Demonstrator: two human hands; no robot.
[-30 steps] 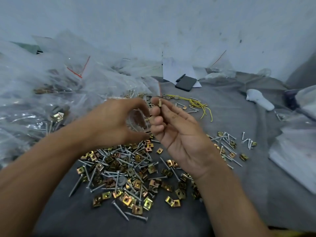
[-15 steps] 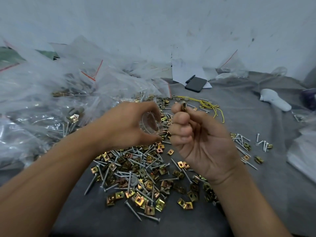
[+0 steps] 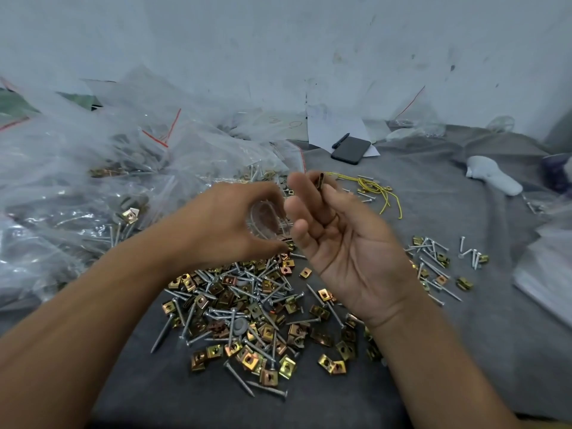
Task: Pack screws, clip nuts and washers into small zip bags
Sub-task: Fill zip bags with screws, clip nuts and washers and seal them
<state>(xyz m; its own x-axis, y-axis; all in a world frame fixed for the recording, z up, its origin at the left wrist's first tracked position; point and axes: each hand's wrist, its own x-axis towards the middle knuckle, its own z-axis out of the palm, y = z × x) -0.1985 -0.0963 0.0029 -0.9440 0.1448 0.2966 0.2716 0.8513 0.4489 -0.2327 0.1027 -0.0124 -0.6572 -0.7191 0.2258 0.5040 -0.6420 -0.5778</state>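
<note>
Left hand [image 3: 230,226] curls its fingers round a small clear zip bag [image 3: 267,219], apparently holding the mouth open toward the right hand. Right hand [image 3: 346,239], palm up and fingers loosely bent, pinches a clip nut [image 3: 321,182] between thumb and forefinger, raised just beside the bag mouth, presumably so that it can drop in. Below both hands lies the loose pile of screws and clip nuts [image 3: 247,308] on the grey cloth [image 3: 464,351]; a smaller scatter [image 3: 439,264] lies to the right. Filled bags [image 3: 93,187] crowd the left; the right and near cloth offers free room. A phone [image 3: 351,150] lies well behind.
</note>
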